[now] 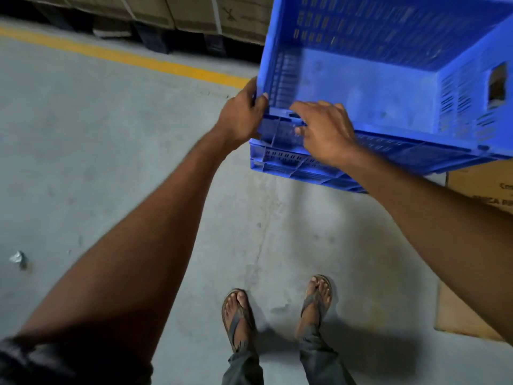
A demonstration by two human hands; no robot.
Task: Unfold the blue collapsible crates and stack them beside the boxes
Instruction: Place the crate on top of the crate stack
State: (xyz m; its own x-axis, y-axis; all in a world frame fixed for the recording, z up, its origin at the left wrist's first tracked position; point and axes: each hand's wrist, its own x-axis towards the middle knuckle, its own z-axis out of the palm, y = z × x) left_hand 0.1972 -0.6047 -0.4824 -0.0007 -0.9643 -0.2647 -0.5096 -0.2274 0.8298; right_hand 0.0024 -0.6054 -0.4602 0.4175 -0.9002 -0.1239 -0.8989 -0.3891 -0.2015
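A blue collapsible crate (388, 87) stands unfolded at the upper right, its slotted walls up and its inside bare. It rests on another blue crate (291, 168) below it. My left hand (241, 115) grips the near left corner of the top crate, thumb inside the rim. My right hand (324, 129) lies over the near rim just right of that corner, fingers spread and curled on the edge. Both arms reach forward from the bottom of the view.
Cardboard boxes (194, 15) on dark pallets line the back behind a yellow floor stripe (125, 58). A brown carton (483, 190) sits right of the crates, with flat cardboard (458, 315) on the floor. My sandalled feet (277, 309) stand on grey concrete. A crumpled scrap (18, 258) lies left.
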